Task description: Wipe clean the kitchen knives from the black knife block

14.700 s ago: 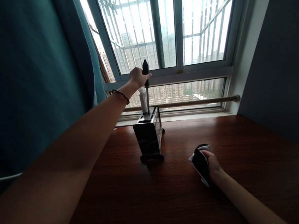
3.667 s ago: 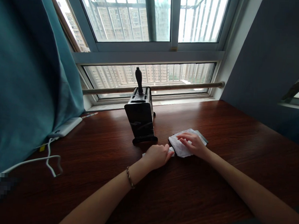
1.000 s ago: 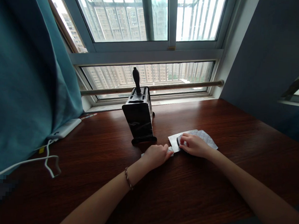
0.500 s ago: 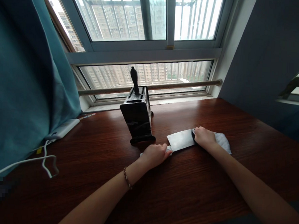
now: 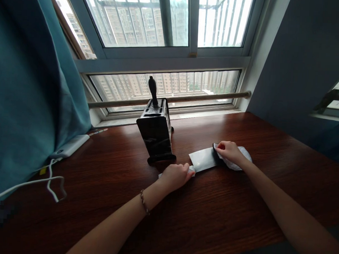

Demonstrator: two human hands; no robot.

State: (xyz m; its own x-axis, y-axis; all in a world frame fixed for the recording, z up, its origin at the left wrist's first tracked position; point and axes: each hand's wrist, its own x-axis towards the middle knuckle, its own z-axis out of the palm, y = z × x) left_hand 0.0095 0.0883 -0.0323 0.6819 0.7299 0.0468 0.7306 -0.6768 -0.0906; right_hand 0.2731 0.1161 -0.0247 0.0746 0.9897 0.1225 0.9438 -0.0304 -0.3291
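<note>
My left hand (image 5: 177, 176), with a braided bracelet at its wrist, is closed around the handle of a cleaver. Whitish bits of the grip show at both ends of the fist. The broad silver blade of the cleaver (image 5: 203, 159) points right, low over the table. My right hand (image 5: 228, 151) pinches a cloth (image 5: 241, 163), white with a dark edge, against the blade's far end. That end of the blade is hidden under the cloth and fingers. Just beyond my left hand stands a black knife block (image 5: 155, 135) with one dark-handled knife (image 5: 152, 89) upright in it.
The brown wooden table (image 5: 224, 215) reaches to a window with a rail (image 5: 210, 96) across it. At left lie a white power strip (image 5: 70, 146) and a loose white cable (image 5: 50, 183), beside a teal curtain (image 5: 64, 85).
My right hand has slid the cloth slightly left and away from me along the blade, and the cloth's loose part has bunched closer. My left hand and the cleaver stay put.
</note>
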